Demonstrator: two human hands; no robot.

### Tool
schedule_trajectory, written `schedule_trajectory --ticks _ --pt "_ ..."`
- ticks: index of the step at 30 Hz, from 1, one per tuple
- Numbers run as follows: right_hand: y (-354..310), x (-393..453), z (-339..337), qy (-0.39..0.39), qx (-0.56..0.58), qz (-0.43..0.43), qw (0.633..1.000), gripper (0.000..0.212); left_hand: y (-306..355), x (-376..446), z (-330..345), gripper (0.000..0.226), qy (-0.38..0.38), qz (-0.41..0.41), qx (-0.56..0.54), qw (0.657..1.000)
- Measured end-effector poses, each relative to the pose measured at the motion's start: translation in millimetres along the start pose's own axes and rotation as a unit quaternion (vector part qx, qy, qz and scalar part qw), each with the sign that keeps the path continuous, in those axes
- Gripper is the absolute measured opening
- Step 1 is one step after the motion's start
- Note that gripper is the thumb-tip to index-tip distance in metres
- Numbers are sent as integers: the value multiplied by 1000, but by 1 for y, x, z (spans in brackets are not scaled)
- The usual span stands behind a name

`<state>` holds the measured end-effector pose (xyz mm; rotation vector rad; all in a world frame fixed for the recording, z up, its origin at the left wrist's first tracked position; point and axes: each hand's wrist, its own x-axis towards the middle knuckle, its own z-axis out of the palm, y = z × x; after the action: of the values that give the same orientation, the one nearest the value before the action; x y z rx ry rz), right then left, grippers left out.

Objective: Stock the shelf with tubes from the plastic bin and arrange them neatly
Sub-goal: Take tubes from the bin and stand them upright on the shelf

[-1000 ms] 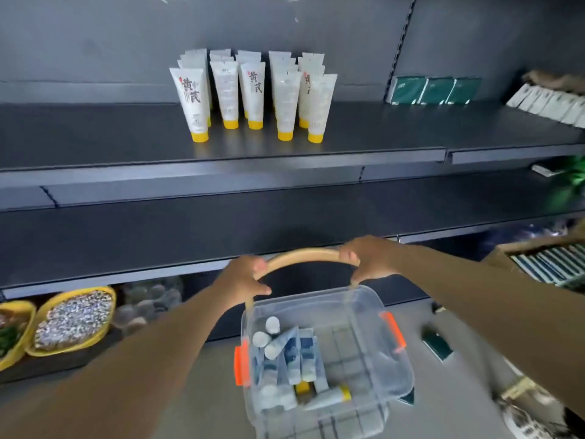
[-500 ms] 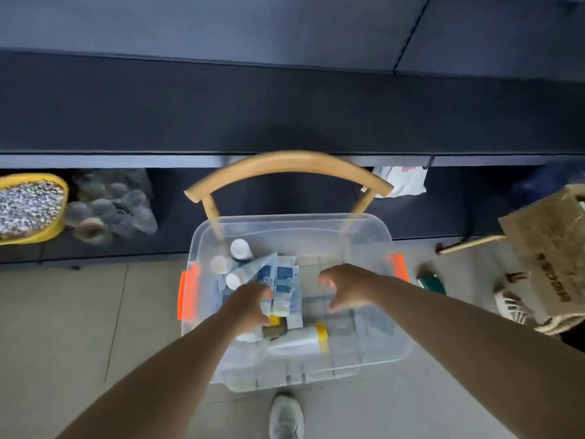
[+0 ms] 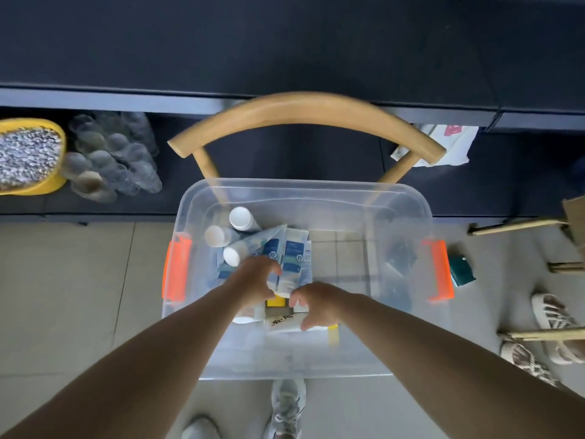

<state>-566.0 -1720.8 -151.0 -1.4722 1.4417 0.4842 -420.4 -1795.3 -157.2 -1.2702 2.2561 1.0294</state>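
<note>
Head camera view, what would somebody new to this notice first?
Probably both hands, left and right, reaching among the tubes in the clear plastic bin at the centre. Its orange latches stand out on either side, and a curved wooden chair back arches just beyond it.

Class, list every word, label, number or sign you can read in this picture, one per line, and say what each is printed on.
Nothing can be quoted with certainty.
Blue-labelled tubes in the plastic bin: small print and a round mark, too blurred to read.
White tube by the right hand: black brush characters, partly covered, unreadable.
White bag under the shelf: red patch, unreadable.
</note>
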Motion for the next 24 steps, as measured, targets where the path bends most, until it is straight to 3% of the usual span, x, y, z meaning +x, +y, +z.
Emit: schedule_trajectory --ticks 14,20,24 --pt "-22 25 17 -32 -71 -79 994 52 -14 6 -9 50 -5 17 -5 1000" --pt "-39 43 25 -73 -201 -141 967 56 -12 6 -8 42 9 18 -25 999" --pt "-38 51 23 -111 -269 -156 944 46 -4 12 -17 36 37 21 -40 998"
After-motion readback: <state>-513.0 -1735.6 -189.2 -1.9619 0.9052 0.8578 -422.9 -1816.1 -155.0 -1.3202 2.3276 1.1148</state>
